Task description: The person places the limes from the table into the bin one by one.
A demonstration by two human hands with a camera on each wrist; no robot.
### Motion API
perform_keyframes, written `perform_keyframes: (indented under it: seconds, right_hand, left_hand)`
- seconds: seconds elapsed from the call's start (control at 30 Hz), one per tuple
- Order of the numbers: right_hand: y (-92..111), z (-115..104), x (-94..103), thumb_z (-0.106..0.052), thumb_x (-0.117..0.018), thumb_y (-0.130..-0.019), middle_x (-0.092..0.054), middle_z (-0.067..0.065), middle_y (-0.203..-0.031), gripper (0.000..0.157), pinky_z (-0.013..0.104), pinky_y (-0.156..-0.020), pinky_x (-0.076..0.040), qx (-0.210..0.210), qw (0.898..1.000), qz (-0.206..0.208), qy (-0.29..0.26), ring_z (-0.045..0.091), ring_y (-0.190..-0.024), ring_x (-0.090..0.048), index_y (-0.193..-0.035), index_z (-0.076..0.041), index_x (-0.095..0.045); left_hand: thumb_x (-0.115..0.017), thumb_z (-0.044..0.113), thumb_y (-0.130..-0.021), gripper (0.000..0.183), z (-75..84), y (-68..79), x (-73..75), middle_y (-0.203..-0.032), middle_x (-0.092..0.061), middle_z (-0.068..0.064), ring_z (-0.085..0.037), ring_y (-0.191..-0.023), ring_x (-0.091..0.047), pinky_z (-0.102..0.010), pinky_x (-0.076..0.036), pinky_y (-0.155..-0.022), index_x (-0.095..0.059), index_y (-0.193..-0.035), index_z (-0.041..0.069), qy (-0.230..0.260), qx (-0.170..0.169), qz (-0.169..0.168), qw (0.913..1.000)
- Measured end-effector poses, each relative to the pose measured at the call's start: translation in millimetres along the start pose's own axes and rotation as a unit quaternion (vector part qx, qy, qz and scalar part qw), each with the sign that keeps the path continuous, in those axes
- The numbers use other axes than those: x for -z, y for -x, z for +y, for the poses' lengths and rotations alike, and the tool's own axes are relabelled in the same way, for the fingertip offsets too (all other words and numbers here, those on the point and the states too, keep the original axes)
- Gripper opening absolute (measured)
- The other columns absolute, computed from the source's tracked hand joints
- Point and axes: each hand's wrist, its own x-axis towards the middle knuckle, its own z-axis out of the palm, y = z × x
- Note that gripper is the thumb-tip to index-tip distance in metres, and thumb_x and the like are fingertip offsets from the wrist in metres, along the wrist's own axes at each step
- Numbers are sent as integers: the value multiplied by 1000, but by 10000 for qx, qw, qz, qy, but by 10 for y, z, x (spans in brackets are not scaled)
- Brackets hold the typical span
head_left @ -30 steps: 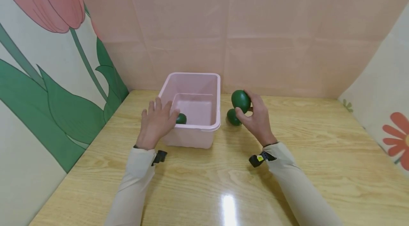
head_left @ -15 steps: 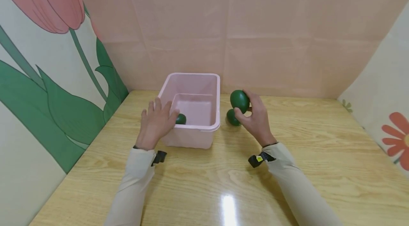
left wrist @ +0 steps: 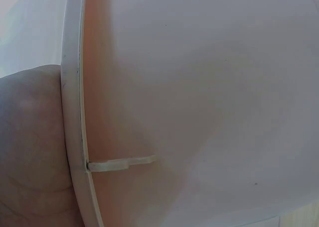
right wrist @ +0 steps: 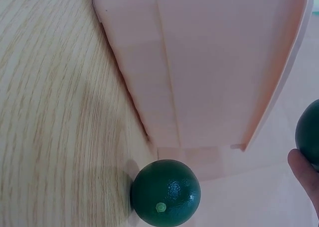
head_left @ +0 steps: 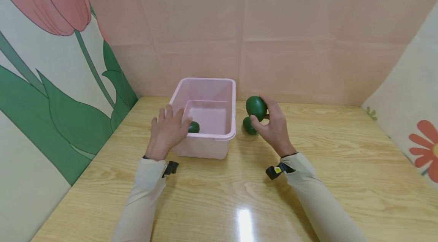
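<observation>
In the head view my right hand (head_left: 273, 128) holds a dark green, egg-shaped avocado (head_left: 256, 108) between thumb and fingers, raised above the table. A second avocado (head_left: 249, 125) lies on the table just below it, partly covered by the held one and the thumb. My left hand (head_left: 166, 133) rests with spread fingers over the near left part of the pink plastic box's rim (head_left: 219, 135). Inside the box, near that hand, lies another avocado (head_left: 194, 127), partly hidden. The right wrist view shows the avocado on the table (right wrist: 166, 193) with a pale stem nub, beside the box.
The wooden table (head_left: 219, 189) has a light grain and a bright reflection near the front. A pinkish cloth wall (head_left: 291, 44) stands right behind the box. Walls with printed flowers (head_left: 424, 145) flank both sides.
My right hand has shifted very slightly left with the avocado it holds. The left hand, the box and the other avocados look unmoved.
</observation>
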Motion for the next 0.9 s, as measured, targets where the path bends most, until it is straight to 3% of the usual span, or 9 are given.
perform_keyframes:
  seconds: [0.13,0.2,0.43,0.6,0.8,0.9]
  right_hand:
    - [-15,-6,-7,-15,-71,-86,-57,21,-127,64,39,-71,-58,26,10000,14,-59,26,-103,-60,-142,2,-47]
    - [-17,-12,-8,-15,-71,-86,-57,21,-127,64,43,-71,-58,2,9999,10,-101,27,-103,-60,-142,3,-47]
    - [-4,-19,-8,-14,-73,-85,-57,20,-128,64,28,-73,-56,-106,9999,1,-115,27,-104,-60,-140,5,-47]
    - [-9,-44,-6,-14,-73,-85,-57,19,-127,64,37,-73,-58,-67,9998,-11,-161,28,-105,-61,-140,5,-46]
    - [-5,-67,1,-14,-73,-86,-57,20,-127,64,12,-76,-50,-65,9997,-69,-203,29,-106,-61,-140,6,-46]
    - [-10,-78,9,-14,-72,-86,-57,20,-127,63,16,-76,-52,-42,9998,-82,-199,28,-105,-61,-140,6,-46]
  left_hand:
    - [-28,48,-106,66,4,4,8,-162,-11,-30,-51,-148,-6,-71,-12,-113,-32,-157,7,22,-5,22,10000]
    - [-28,49,-106,66,5,3,11,-162,-11,-30,-51,-148,-6,-71,-12,-113,-32,-156,7,29,-6,32,10000]
    - [-28,48,-106,65,7,10,13,-162,-10,-30,-51,-148,-5,-71,-11,-113,-31,-157,8,58,16,-4,10000]
    - [-29,46,-106,64,9,16,11,-162,-11,-30,-51,-148,-6,-71,-11,-113,-32,-156,7,55,4,23,10000]
    - [-28,48,-106,65,1,5,0,-162,-11,-30,-51,-148,-6,-71,-11,-113,-32,-156,8,65,11,24,10000]
    - [-28,49,-105,65,1,4,3,-162,-11,-30,-50,-148,-6,-71,-11,-113,-33,-156,8,69,8,27,10000]
